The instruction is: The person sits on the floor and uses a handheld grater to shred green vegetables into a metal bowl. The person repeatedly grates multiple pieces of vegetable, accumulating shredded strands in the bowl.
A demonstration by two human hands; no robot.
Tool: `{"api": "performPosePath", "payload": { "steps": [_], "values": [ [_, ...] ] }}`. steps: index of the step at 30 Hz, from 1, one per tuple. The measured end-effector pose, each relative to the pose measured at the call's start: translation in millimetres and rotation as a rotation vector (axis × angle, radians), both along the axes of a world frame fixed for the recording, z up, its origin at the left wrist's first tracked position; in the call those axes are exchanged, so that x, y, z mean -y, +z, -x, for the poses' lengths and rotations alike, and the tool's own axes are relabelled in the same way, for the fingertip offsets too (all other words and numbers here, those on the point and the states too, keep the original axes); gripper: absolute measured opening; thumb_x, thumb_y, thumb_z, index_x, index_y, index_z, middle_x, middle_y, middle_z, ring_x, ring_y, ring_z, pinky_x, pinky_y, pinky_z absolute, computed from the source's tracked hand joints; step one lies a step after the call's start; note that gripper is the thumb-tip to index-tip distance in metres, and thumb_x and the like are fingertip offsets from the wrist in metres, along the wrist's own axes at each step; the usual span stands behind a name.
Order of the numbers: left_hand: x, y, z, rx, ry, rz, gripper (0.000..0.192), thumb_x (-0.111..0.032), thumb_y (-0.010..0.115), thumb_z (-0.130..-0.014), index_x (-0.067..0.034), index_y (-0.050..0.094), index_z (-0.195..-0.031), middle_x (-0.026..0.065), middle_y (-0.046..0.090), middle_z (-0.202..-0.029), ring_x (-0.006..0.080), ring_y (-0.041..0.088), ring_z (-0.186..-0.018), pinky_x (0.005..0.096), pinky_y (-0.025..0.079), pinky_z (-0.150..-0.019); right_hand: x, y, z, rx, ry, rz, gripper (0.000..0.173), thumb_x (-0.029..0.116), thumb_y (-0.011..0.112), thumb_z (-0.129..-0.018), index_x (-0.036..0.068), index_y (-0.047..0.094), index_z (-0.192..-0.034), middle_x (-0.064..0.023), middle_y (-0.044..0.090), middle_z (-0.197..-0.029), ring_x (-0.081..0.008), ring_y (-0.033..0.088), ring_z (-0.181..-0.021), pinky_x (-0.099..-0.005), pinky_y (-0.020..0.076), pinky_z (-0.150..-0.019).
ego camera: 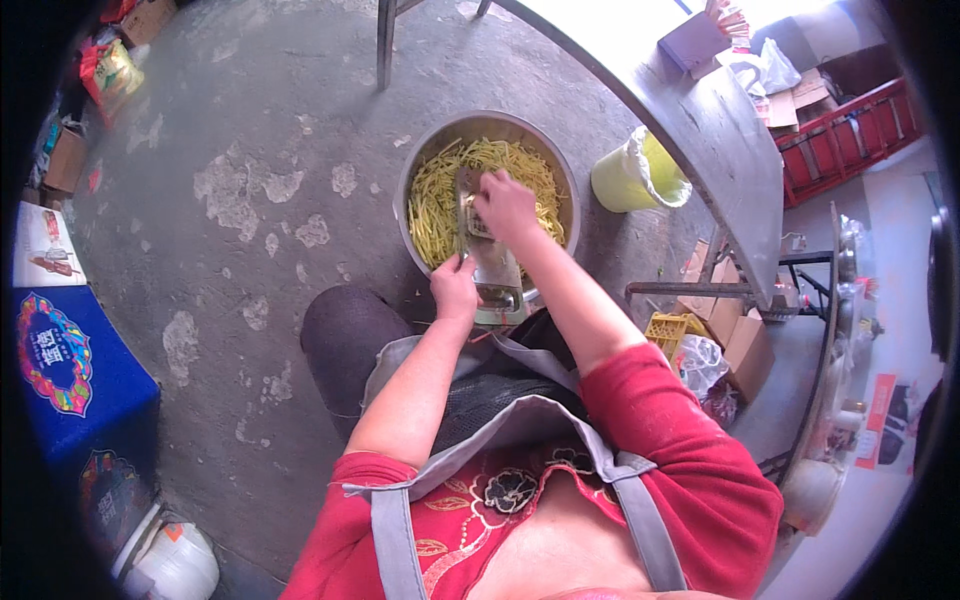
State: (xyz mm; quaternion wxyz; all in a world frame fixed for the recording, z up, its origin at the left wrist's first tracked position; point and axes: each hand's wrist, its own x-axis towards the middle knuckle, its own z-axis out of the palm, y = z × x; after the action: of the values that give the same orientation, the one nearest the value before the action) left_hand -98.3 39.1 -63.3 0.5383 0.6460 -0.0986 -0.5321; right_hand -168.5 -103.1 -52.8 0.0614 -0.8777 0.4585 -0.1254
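A wide metal basin on the floor holds a heap of yellow-green vegetable shreds. Across the basin lies a flat grater, its near end by my lap. My left hand grips the grater's left edge near that end. My right hand is over the grater's blade area, fingers curled down; a small pale piece seems to be under them, largely hidden.
Right of the basin stands a lined yellow-green bin, beside a metal table. Under and near the table are cardboard boxes and a yellow plastic crate. A blue box is at the far left.
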Motion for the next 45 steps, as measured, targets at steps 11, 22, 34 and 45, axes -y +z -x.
{"api": "performPosePath", "payload": {
  "steps": [11,22,34,45],
  "values": [
    [2.4,-1.8,12.9,-0.027,-0.03,-0.013,0.026,-0.016,0.059,-0.091,0.004,0.064,-0.107,0.0082,0.065,-0.079,0.0122,0.051,-0.056,0.0297,0.044,-0.051,25.1,-6.3,-2.2,-0.056,-0.091,0.014,0.018,0.019,0.061,-0.078,0.009,0.058,-0.093,-0.0139,0.058,-0.09,-0.0342,0.062,-0.08,-0.0453,0.0505,-0.065],
    [-7.3,-16.6,11.6,0.028,0.008,0.056,0.026,-0.013,0.057,-0.093,0.008,0.061,-0.107,0.0081,0.065,-0.082,0.0108,0.05,-0.061,0.0278,0.042,-0.056,-44.5,14.2,12.9,0.04,0.062,0.023,0.014,0.019,0.062,-0.078,0.008,0.055,-0.083,-0.0124,0.056,-0.082,-0.0328,0.062,-0.071,-0.0431,0.0499,-0.057],
    [-9.3,-17.6,9.9,0.042,-0.039,0.082,0.027,-0.017,0.054,-0.096,0.005,0.061,-0.11,0.0056,0.058,-0.076,0.0111,0.044,-0.04,0.0262,0.036,-0.037,-66.7,26.5,26.7,0.066,0.182,-0.05,0.015,0.018,0.061,-0.075,0.009,0.057,-0.086,-0.0139,0.055,-0.082,-0.0328,0.061,-0.069,-0.0441,0.05,-0.056],
    [1.3,-5.1,7.6,-0.028,-0.007,0.026,0.028,-0.017,0.055,-0.095,0.007,0.06,-0.109,0.0091,0.064,-0.09,0.0122,0.044,-0.041,0.0274,0.038,-0.038,0.2,3.0,-1.4,0.038,0.067,-0.01,0.016,0.02,0.06,-0.077,0.008,0.058,-0.087,-0.0132,0.058,-0.087,-0.033,0.062,-0.077,-0.0458,0.05,-0.064]
  ]
}}
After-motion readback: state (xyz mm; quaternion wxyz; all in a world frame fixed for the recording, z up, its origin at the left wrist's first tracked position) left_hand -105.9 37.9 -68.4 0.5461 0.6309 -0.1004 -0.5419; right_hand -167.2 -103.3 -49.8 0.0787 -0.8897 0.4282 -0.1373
